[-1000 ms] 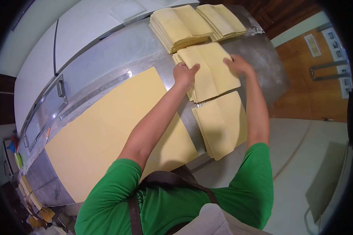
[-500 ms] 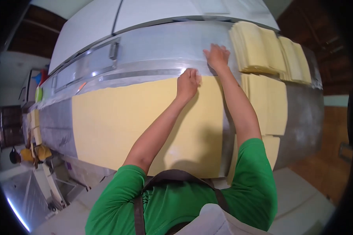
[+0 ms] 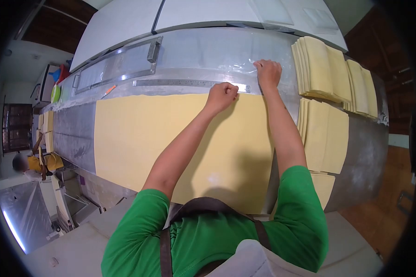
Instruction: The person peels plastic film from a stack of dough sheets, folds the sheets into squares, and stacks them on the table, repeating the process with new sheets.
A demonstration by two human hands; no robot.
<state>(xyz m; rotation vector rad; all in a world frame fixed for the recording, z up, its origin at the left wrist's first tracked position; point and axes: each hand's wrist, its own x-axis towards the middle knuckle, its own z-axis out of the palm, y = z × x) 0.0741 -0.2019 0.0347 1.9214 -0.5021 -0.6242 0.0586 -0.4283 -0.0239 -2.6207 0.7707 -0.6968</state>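
A wide, flat sheet of yellow dough (image 3: 180,138) lies on the metal table in front of me. My left hand (image 3: 222,97) is curled closed over its far edge, beside the right end of a metal ruler (image 3: 185,83); what the fingers hold, if anything, is hidden. Farther up and to the right, my right hand (image 3: 269,74) has its fingertips pinched at a wrinkled piece of clear plastic film (image 3: 246,67) on the tabletop.
Folded stacks of dough sheets (image 3: 319,67) line the right side, with another folded pile (image 3: 326,134) nearer me. A metal frame (image 3: 118,64) and an orange cutter (image 3: 108,91) lie at the back left. A person in yellow (image 3: 37,164) works at the far left.
My right hand has gone from spread fingers to a pinch at the film. My left hand stays curled by the ruler. The view has shifted slightly.
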